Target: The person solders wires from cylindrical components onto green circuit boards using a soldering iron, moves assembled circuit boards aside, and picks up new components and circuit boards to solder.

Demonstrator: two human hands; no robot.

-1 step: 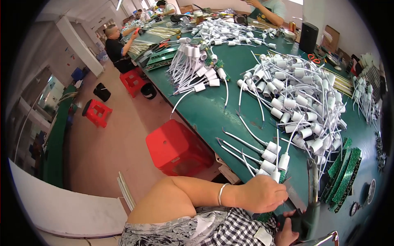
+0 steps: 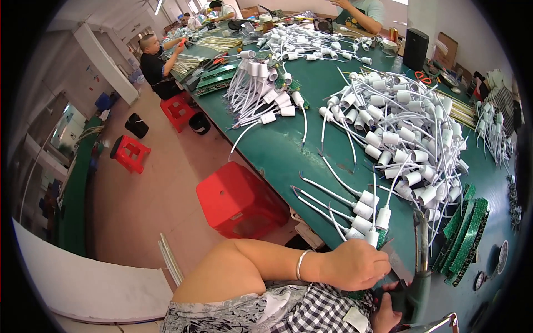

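Note:
My left hand is closed in a pinch at the near table edge; what its fingers hold is hidden. Under it a piece of green circuit board peeks out. My right hand, partly hidden, has its fingers wrapped round the dark handle of what looks like a soldering gun, whose metal barrel points up and away. Just beyond my left hand lie several white lamp holders in a slanting row, their white cables trailing to the far left. Another holder rests beside them, its cable pointing away.
A big heap of white lamp holders covers the table's right half, with a smaller bundle farther left. Green circuit board strips are stacked at the right. Red stools stand on the floor leftward. Other people sit along the table.
My right hand and the soldering gun have shifted very slightly to the left. My left hand stays in its closed pose at the same place.

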